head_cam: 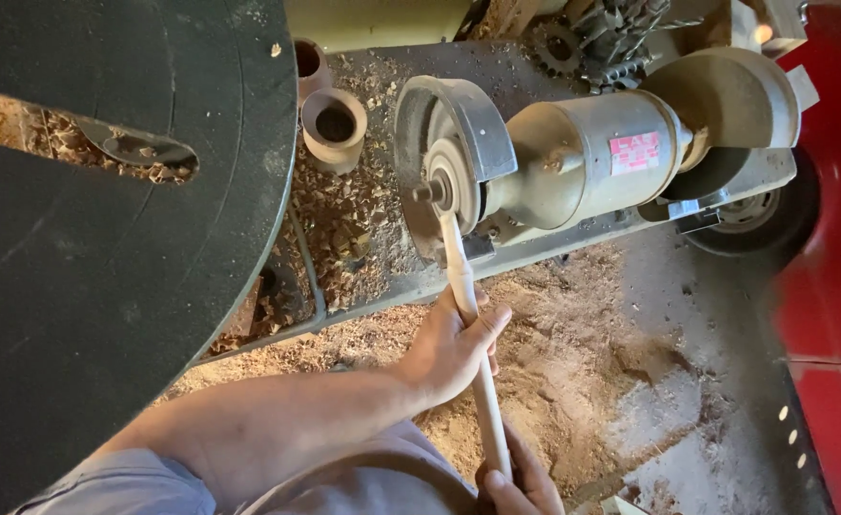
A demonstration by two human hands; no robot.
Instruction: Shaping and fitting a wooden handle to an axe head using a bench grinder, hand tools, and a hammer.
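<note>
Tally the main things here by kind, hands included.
Hands: 2, left and right, both gripping the stick
Wooden stick: 1
Bench grinder: 1
Short tubes: 2
Black disc: 1
Total: 7

Warm, fairly bright light; right edge blurred, perhaps from head motion.
</note>
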